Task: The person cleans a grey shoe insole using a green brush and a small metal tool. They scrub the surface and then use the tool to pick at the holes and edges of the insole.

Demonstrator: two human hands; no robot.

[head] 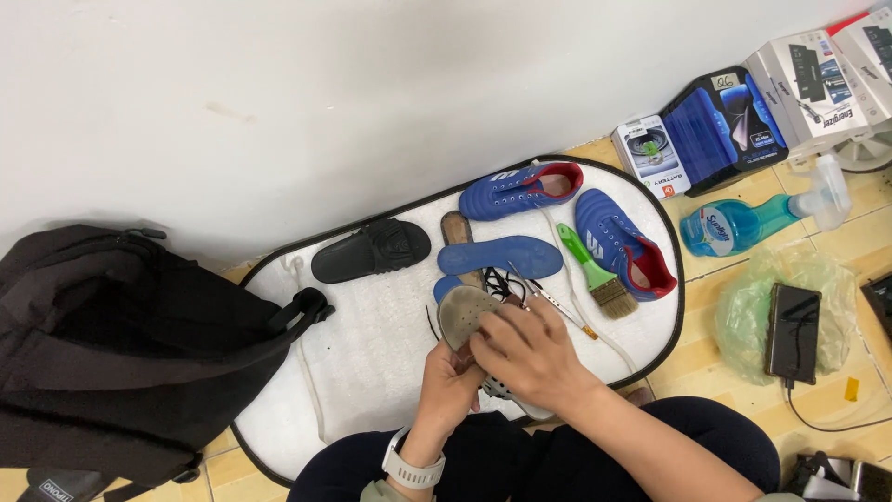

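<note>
My left hand (450, 383) holds a worn grey insole (465, 314) from below, its toe end pointing up and away from me. My right hand (531, 356) lies over the insole's near end, fingers curled on it, with a black lace (500, 284) and part of a shoe half hidden under both hands. Just beyond lie a blue insole (499, 256), a green-handled brush (595, 273) and a thin tool with an orange tip (563, 308). Two blue sports shoes with red lining (520, 189) (624, 244) rest at the far end of the white oval mat (362, 335).
A black slide sandal (372, 250) lies on the mat's left part. A black backpack (121, 344) sits at left. Right of the mat: a blue spray bottle (743, 223), boxed packages (725, 125), and a phone (793, 332) on a green plastic bag. A white wall stands behind.
</note>
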